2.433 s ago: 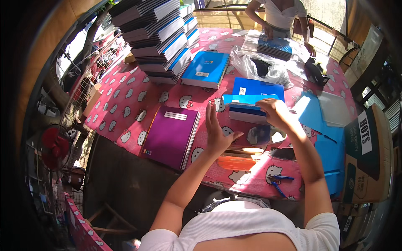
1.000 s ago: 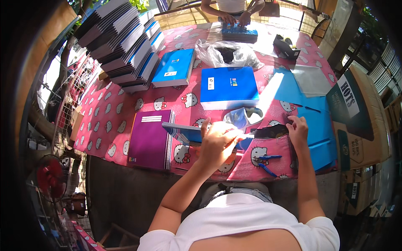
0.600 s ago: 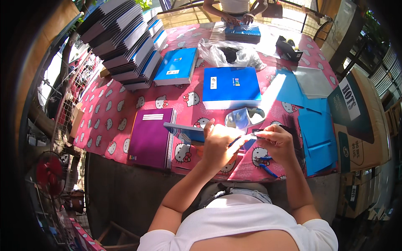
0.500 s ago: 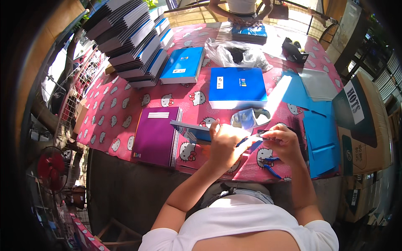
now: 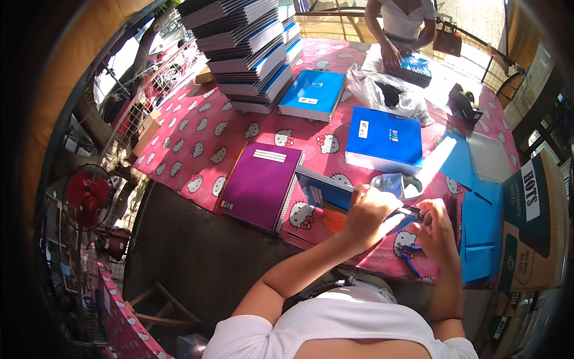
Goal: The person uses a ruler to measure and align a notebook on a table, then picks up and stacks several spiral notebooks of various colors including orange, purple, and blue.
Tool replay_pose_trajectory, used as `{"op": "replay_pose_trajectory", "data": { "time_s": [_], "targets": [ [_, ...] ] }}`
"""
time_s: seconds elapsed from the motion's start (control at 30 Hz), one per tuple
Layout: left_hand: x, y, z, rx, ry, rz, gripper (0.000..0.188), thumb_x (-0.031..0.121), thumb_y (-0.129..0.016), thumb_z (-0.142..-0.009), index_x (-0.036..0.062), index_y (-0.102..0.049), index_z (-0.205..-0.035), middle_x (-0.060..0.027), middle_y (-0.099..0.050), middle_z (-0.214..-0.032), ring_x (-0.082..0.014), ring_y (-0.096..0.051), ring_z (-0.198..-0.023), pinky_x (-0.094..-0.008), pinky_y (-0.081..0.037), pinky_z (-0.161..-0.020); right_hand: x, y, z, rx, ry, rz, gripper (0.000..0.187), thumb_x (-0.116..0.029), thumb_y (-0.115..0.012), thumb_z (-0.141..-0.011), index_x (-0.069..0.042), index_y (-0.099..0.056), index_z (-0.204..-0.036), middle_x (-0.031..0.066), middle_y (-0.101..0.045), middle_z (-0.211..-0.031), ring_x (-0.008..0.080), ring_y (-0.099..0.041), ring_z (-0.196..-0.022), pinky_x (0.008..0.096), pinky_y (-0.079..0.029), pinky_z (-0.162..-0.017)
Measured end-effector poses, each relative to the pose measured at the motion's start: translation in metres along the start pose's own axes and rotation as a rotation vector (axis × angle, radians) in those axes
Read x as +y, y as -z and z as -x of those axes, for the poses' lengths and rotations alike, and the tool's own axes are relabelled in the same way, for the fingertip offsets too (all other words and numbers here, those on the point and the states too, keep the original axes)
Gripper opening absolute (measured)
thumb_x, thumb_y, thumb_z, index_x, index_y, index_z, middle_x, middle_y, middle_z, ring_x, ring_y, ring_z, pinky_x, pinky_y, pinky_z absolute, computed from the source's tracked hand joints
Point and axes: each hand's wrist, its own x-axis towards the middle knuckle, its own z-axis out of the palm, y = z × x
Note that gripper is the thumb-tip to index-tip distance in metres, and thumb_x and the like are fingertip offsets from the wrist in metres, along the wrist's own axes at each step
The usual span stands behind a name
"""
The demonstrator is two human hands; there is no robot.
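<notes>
My left hand (image 5: 368, 218) is closed beside a thin blue-covered notebook (image 5: 323, 188) that stands tilted on its edge, and seems to grip its near end. Close to its right, my right hand (image 5: 439, 230) has its fingertips pinched together. A small dark, partly shiny piece (image 5: 412, 212) shows between the two hands; its kind is too small to tell, and fingers cover part of it. Blue-handled pliers (image 5: 410, 258) lie on the table just below my right hand. A small tub (image 5: 412, 186) with something bluish in it stands beyond my hands.
A purple spiral notebook (image 5: 260, 185) lies left. Blue notebooks (image 5: 385, 137) and a tall notebook stack (image 5: 245, 54) stand farther back, with a plastic bag (image 5: 394, 99) and tape dispenser (image 5: 464, 105). Blue sheets (image 5: 481, 239) and a carton (image 5: 535, 215) are right. Another person (image 5: 406, 24) handles notebooks opposite.
The whole view has shifted, so the table's things appear farther right. My hands keep nearly the same place by the tilted notebook; the right fingers have shifted slightly. The other person's hands have moved.
</notes>
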Motion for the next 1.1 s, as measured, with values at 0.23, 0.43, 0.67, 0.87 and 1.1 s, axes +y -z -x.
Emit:
{"op": "replay_pose_trajectory", "data": {
  "time_s": [0.23, 0.43, 0.67, 0.87, 1.1],
  "targets": [
    [-0.001, 0.009, 0.004, -0.074, 0.002, -0.044, 0.023, 0.021, -0.073, -0.072, 0.0181, -0.069, -0.095, -0.0005, -0.066, -0.088, -0.022, -0.057, -0.094, -0.0481, -0.024, -0.103, -0.002, 0.004, -0.001, -0.085, 0.063, 0.085, 0.012, -0.011, -0.065, -0.083, -0.006, -0.062, -0.093, 0.0094, -0.058, -0.085, 0.0287, -0.061, -0.071, 0.0362, -0.048, -0.059],
    [0.0, 0.008, 0.005, -0.026, -0.028, -0.101, 0.023, 0.022, -0.075, -0.069, 0.0181, -0.069, -0.091, 0.0008, -0.065, -0.079, -0.0215, -0.057, -0.089, -0.0477, -0.024, -0.101, -0.007, 0.007, 0.001, -0.136, 0.025, 0.119, 0.013, -0.012, -0.065, -0.083, -0.004, -0.062, -0.092, 0.0106, -0.061, -0.082, 0.0307, -0.062, -0.073, 0.0365, -0.049, -0.064],
    [-0.002, 0.016, 0.021, -0.033, 0.003, -0.074, 0.044, 0.025, -0.082, -0.061, 0.0174, -0.064, -0.1, -0.0013, -0.063, -0.075, -0.0215, -0.058, -0.084, -0.0451, -0.027, -0.097, 0.127, -0.027, -0.044, -0.381, 0.134, 0.278, 0.046, -0.015, -0.07, -0.076, -0.003, -0.054, -0.117, 0.018, -0.059, -0.115, 0.0309, -0.06, -0.102, 0.041, -0.05, -0.082],
    [-0.005, 0.021, 0.011, 0.003, -0.04, -0.148, 0.045, 0.028, -0.085, -0.055, 0.0183, -0.066, -0.095, 0.0012, -0.064, -0.083, -0.0173, -0.057, -0.091, -0.045, -0.021, -0.104, 0.189, -0.096, -0.014, -0.347, 0.162, 0.444, 0.033, -0.008, -0.068, -0.072, -0.002, -0.058, -0.102, 0.0165, -0.064, -0.103, 0.0274, -0.066, -0.088, 0.0359, -0.055, -0.069],
    [-0.014, 0.016, 0.012, 0.038, -0.039, -0.088, 0.032, 0.028, -0.083, -0.06, 0.0173, -0.068, -0.087, 0.0005, -0.063, -0.076, -0.0181, -0.059, -0.082, -0.044, -0.024, -0.1, 0.125, -0.047, -0.018, -0.061, -0.063, 0.088, 0.024, 0.012, -0.048, -0.069, 0.003, -0.054, -0.091, 0.0163, -0.063, -0.068, 0.0222, -0.068, -0.066, 0.032, -0.052, -0.06]
  ]
}}
